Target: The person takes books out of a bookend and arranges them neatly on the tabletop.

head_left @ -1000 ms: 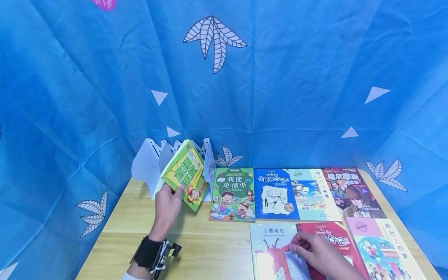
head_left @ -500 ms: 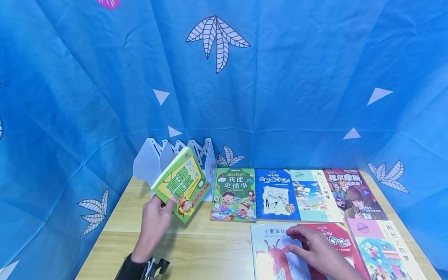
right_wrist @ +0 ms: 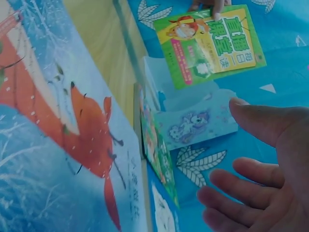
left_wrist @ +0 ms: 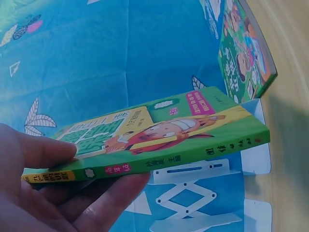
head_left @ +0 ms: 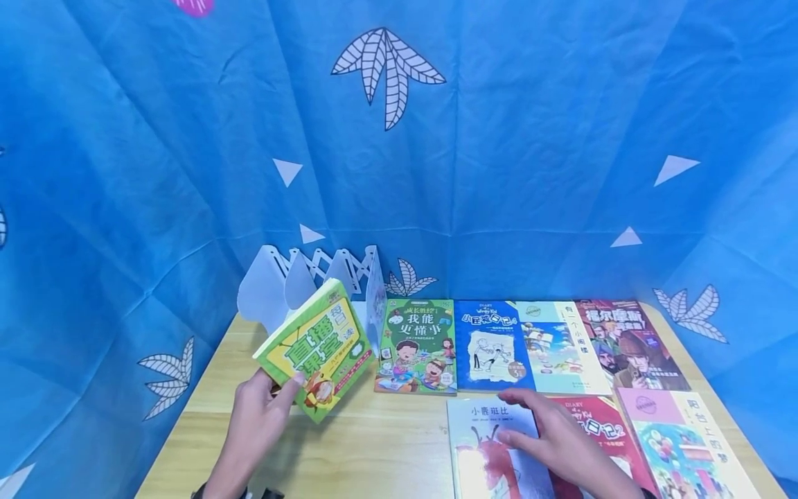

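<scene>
My left hand [head_left: 258, 416] pinches a green and yellow paperback book [head_left: 327, 350] near its spine edge, thumb on the cover and fingers beneath. The book is tilted, in front of a white expanding book rack [head_left: 264, 284]. In the left wrist view the book's green spine [left_wrist: 188, 158] faces the camera. My right hand [head_left: 551, 433], fingers spread and holding nothing, hovers over a pale blue book with a red deer [head_left: 489, 450]. The right wrist view shows that hand's palm and loose fingers [right_wrist: 246, 193] beside the deer cover.
On the wooden table [head_left: 368, 443], a green book [head_left: 414, 346] lies right of the rack. Beyond it are a blue book [head_left: 492, 346], a pale green one [head_left: 551, 346] and a detective book [head_left: 636, 346]. Nearer lie a red book [head_left: 614, 443] and a pink-topped book [head_left: 686, 443]. Blue cloth [head_left: 499, 173] hangs behind.
My left hand has drawn the green and yellow book away from the rack, down and left toward me. The right hand's fingers have spread, and it has risen slightly over the deer book.
</scene>
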### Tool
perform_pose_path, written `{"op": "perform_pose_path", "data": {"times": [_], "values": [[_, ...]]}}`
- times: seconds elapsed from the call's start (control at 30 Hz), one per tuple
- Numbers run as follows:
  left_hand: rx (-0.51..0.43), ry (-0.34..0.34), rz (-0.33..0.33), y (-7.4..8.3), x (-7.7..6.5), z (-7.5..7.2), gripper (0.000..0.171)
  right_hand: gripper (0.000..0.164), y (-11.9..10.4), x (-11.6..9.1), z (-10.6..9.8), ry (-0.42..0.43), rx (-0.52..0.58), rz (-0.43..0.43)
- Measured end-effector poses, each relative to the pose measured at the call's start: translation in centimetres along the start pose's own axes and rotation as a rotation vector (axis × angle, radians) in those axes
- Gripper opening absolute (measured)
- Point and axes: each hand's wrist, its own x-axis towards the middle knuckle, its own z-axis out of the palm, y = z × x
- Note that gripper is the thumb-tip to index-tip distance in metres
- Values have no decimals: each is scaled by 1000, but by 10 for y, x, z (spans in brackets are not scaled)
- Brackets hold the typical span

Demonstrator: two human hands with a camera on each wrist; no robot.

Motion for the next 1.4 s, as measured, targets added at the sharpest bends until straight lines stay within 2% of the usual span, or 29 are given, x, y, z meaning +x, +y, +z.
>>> {"op": "perform_pose_path", "data": {"times": [0.2,0.4,0.6,0.93,1.2,1.27,1.4], "values": [[-58,-60,-16,2,-5,1,39,70,-12,-1,3,65,-6,-73],[-99,-101,39,6,-12,7,33,76,-27,2,7,104,-7,-155],[-117,-197,68,12,-18,15,30,82,-41,8,15,103,-8,-248],[-102,-386,230,14,-22,27,34,83,-62,13,24,53,-14,-395],[-80,-470,280,18,-25,32,32,83,-69,15,33,-22,38,-420],[-74,-491,286,19,-26,32,31,79,-70,16,35,-36,50,-439],[-68,-530,283,22,-27,33,31,64,-74,15,36,-97,114,-399]]}}
